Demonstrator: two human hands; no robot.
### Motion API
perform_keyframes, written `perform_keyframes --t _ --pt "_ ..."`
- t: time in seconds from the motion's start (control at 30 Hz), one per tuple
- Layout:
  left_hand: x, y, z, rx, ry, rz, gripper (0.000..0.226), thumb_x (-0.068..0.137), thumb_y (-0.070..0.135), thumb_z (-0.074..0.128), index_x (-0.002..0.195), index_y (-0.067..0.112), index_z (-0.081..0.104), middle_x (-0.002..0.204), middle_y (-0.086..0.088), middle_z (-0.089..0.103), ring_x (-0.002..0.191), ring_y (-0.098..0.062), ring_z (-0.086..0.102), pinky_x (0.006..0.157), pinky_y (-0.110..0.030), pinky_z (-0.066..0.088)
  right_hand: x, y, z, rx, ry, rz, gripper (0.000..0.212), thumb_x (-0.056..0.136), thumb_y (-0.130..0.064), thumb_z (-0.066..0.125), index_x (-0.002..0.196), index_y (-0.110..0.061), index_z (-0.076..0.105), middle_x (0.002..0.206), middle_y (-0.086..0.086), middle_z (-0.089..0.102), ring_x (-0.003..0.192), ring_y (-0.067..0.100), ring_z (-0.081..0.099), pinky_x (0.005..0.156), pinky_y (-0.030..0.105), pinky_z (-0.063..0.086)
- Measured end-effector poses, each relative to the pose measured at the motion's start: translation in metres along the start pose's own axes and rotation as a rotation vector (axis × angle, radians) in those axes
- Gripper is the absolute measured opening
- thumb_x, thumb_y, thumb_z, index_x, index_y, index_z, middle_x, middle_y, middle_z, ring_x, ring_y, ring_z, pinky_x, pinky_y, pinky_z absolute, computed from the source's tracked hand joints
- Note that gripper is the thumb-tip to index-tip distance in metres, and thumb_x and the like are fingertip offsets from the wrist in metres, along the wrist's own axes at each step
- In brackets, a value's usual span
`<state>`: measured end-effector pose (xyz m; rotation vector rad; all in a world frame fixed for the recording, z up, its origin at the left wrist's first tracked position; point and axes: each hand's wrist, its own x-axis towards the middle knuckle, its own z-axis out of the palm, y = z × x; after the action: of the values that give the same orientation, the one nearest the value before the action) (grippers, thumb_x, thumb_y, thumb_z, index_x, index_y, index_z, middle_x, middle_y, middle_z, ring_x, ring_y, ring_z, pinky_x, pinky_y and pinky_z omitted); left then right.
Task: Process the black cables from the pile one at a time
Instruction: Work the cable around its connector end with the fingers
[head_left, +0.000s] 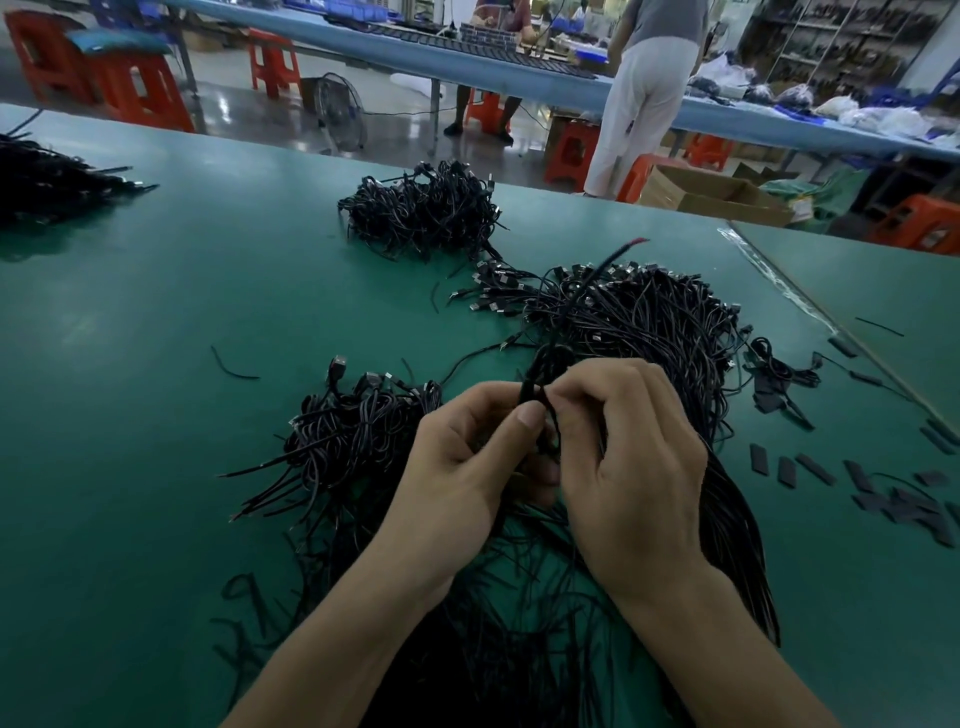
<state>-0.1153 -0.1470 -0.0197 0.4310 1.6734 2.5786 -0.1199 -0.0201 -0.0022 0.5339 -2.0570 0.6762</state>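
My left hand and my right hand meet over the green table, both pinching one black cable that is looped between the fingers. Its free end with a reddish tip rises up and to the right. A big pile of straight black cables with USB plugs lies just behind and under my right hand. A heap of coiled cables sits left of my left hand, and another coiled heap lies farther back.
Short black sleeve pieces are scattered on the table at the right. More black cables lie at the far left edge. Loose cable scraps lie near the front. A person stands by a blue bench beyond, among red stools.
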Motion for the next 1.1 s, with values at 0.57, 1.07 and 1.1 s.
perform_keyframes --t 0.57,1.07,1.1 --pt "0.007 -0.002 -0.025 0.862 0.265 0.427 0.03 0.081 0.024 0.075 0.108 0.036 0.073 0.08 0.017 0.044 0.072 -0.002 0.043 0.064 -0.009 0.035 0.0 -0.013 0.0 1.106 -0.155 0.935 0.014 0.088 0.001 0.062 0.083 -0.009 0.053 0.064 -0.004 0.057 0.059 0.01 0.052 0.056 0.02 0.047" --pt "0.005 -0.004 -0.016 0.373 0.092 0.221 0.057 0.08 0.012 0.075 0.121 0.044 0.053 0.097 0.002 0.075 0.09 -0.015 0.069 0.073 -0.023 0.049 -0.013 0.0 0.001 0.784 -0.228 0.86 0.022 0.094 -0.001 0.063 0.082 -0.018 0.055 0.067 -0.009 0.057 0.066 0.005 0.054 0.063 0.019 0.048" --pt "0.006 -0.004 -0.016 0.397 0.092 0.25 0.063 0.079 0.01 0.077 0.124 0.045 0.049 0.096 0.005 0.075 0.088 -0.012 0.068 0.072 -0.02 0.046 -0.012 0.0 0.0 0.854 -0.227 0.932 0.021 0.092 -0.004 0.064 0.08 -0.017 0.054 0.066 -0.009 0.056 0.065 0.005 0.053 0.063 0.02 0.048"
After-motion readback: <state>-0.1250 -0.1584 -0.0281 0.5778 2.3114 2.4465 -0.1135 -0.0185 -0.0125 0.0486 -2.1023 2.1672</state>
